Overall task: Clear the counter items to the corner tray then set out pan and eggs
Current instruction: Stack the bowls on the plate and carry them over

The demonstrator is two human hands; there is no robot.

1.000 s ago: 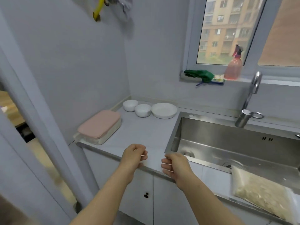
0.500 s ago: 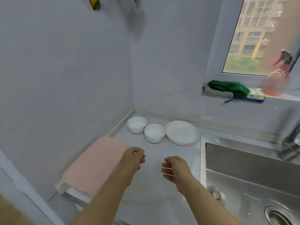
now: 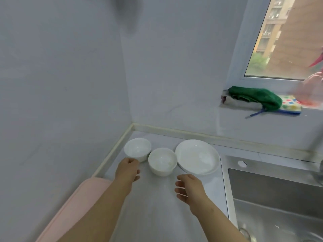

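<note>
The left hand [image 3: 128, 169], curled on nothing, is hovering with a white bowl [image 3: 137, 149] just beyond its knuckles (the right hand [image 3: 189, 186], loosely spread, is hanging short of the plate [image 3: 197, 156]), so a hasty grab would be risking clinking the neighbouring bowl [image 3: 162, 161].

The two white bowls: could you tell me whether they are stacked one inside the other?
No, the corner bowl and the middle bowl stand side by side on the counter.
</note>
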